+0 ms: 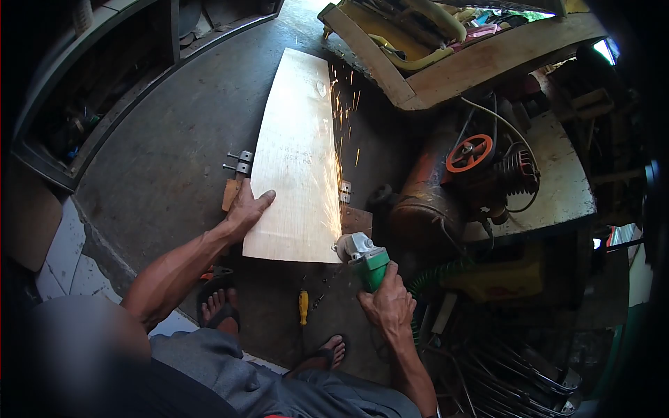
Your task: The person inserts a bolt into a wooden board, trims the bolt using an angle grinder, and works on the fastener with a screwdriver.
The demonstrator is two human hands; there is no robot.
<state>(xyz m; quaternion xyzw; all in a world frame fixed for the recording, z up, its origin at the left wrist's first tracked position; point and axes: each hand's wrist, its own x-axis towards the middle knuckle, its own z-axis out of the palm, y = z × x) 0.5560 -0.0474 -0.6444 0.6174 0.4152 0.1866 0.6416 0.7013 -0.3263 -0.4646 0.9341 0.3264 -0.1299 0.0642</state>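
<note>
A long pale wooden board lies lengthwise in front of me, tapering slightly toward its far end. My left hand grips its near left edge, thumb on top and fingers hidden beneath. In my right hand is a green and silver angle grinder, its head against the board's near right corner. Orange sparks stream away along the right edge. Metal fittings with bolts stick out from under the left side, and another fitting shows at the right.
A yellow-handled screwdriver lies on the floor near my sandalled feet, beside small loose hardware. To the right stands an air compressor with an orange wheel. A wooden-framed piece is at the back right; bent metal rods lie lower right.
</note>
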